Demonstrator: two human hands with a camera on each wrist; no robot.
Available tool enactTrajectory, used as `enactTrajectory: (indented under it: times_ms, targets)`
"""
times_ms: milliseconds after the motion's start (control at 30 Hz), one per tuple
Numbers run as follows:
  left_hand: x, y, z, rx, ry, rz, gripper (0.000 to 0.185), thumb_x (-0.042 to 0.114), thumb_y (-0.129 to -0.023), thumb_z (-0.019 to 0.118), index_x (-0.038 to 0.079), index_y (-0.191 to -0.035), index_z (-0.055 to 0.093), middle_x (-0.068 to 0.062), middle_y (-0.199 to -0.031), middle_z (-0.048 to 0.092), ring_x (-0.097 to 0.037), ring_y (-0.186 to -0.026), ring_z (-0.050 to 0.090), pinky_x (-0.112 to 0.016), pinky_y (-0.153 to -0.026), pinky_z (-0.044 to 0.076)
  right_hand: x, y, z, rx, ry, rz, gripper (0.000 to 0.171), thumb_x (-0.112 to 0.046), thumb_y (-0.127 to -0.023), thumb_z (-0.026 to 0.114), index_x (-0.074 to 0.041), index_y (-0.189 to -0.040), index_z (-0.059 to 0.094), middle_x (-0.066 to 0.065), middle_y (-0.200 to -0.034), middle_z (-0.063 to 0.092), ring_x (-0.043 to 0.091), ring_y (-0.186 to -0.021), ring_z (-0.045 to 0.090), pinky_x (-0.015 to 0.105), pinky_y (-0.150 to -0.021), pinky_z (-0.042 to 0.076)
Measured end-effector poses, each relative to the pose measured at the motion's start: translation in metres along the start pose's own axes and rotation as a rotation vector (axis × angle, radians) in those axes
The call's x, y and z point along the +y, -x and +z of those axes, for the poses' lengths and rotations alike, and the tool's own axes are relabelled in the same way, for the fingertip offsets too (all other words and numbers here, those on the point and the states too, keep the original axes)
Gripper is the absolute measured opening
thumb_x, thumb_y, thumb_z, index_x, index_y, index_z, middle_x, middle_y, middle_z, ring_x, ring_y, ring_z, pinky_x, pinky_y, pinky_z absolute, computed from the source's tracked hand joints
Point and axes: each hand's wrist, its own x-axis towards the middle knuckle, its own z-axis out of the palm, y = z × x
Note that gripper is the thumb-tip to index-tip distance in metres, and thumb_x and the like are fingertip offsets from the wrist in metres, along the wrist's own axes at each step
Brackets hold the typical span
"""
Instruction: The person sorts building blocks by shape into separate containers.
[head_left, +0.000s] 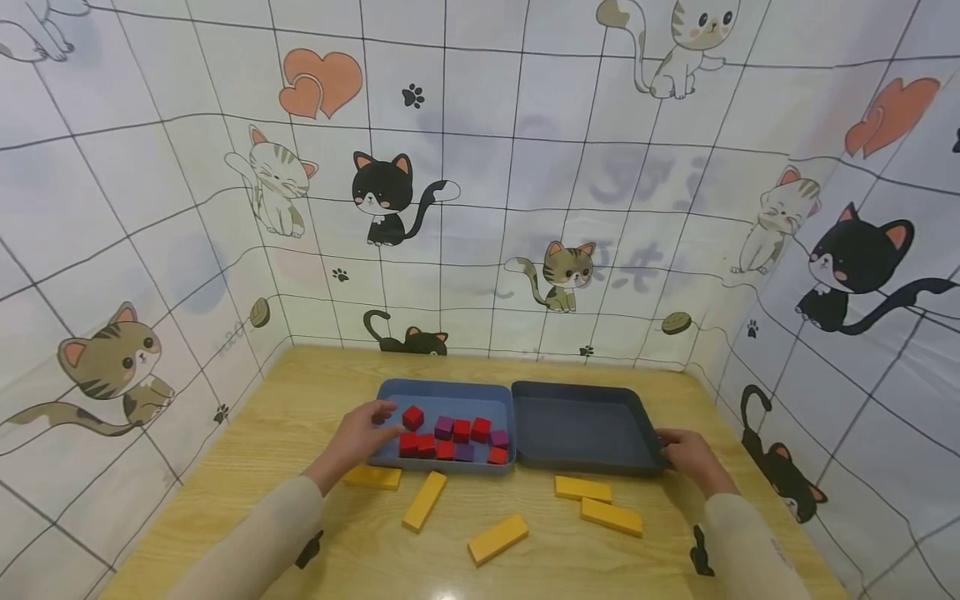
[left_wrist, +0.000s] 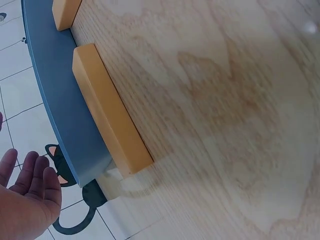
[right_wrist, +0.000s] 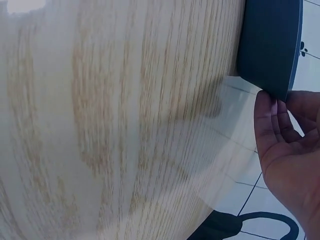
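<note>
Right fingers (right_wrist: 265,117) pinching dark tray (right_wrist: 271,45), left fingers (left_wrist: 51,184) seemingly apart, cubes (head_left: 462,431) head-view only

In they came from the bottom corners of the head view, left arm (head_left: 247,537) and right arm (head_left: 753,546), both in pale sleeves, both slanting inward! The left hand (head_left: 356,439) had its fingers (head_left: 375,409) loosely bent, thumb (head_left: 389,432) well apart from them. And the right hand (head_left: 692,457)? Thumb (right_wrist: 303,103) and fingertips (right_wrist: 264,102) met in a pinch, wrist bare above the cuff.
</note>
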Motion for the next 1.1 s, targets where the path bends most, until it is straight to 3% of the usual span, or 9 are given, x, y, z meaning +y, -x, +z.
enactTrajectory:
  times_ms: [233,533,833,1100]
  targets:
    - [-0.001,0.002,-0.004,-0.009,-0.009,-0.031,0.050,0.022,-0.092,0.070,0.002,-0.136,0.056,-0.019,-0.134,0.057,-0.036,-0.121,0.052,-0.051,-0.096,0.049,-0.013,0.003,0.012,-0.044,-0.087,-0.017,0.050,0.011,-0.085,0.048,0.019,-0.134,0.046,0.042,-0.122,0.054,0.035,-0.095,0.065,0.040,-0.073,0.057]
    - [-0.005,0.005,-0.012,-0.002,-0.034,-0.006,0.055,0.031,-0.092,0.072,0.002,-0.136,0.055,-0.017,-0.129,0.060,-0.033,-0.117,0.056,-0.046,-0.092,0.052,-0.027,0.003,0.034,-0.129,-0.218,-0.005,0.053,0.005,-0.092,0.058,0.016,-0.141,0.040,0.042,-0.129,0.049,0.042,-0.108,0.062,0.045,-0.084,0.056]
    - [-0.006,0.012,-0.019,0.003,-0.053,0.005,0.052,0.027,-0.092,0.071,0.005,-0.137,0.056,-0.019,-0.130,0.059,-0.035,-0.117,0.056,-0.049,-0.093,0.050,-0.046,0.001,0.055,-0.136,-0.193,-0.026,0.055,0.003,-0.091,0.057,0.013,-0.142,0.042,0.037,-0.129,0.053,0.040,-0.111,0.061,0.046,-0.088,0.054]
    - [-0.008,0.029,-0.029,0.000,-0.068,0.032,0.053,0.028,-0.092,0.072,0.003,-0.136,0.057,-0.019,-0.133,0.058,-0.035,-0.117,0.056,-0.051,-0.095,0.048,-0.058,0.004,0.067,-0.137,-0.224,-0.014,0.055,0.003,-0.089,0.057,0.008,-0.143,0.046,0.032,-0.130,0.055,0.038,-0.112,0.059,0.049,-0.093,0.051]
